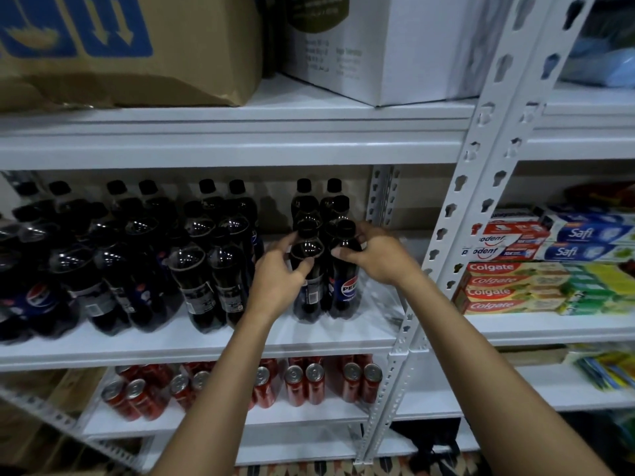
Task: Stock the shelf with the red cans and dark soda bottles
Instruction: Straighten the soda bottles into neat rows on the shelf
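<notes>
White steel shelving (206, 341) carries red cans (304, 384) on the lower tier and dark soda bottles (206, 262) above. Bottle placement appears in hand: left hand (278, 276) and right hand (372, 254) each curl round a front bottle (345, 280) at the row's right end. Next likely requires squaring both against the pair behind, then releasing.

Soda bottles (144, 269) stand in rows on the middle shelf (206, 345), with cans (302, 383) on the shelf below. Two boxes (395, 46) sit on the shelf above. Toothpaste cartons (515, 286) are stacked in the bay to the right, past the upright post (474, 201).
</notes>
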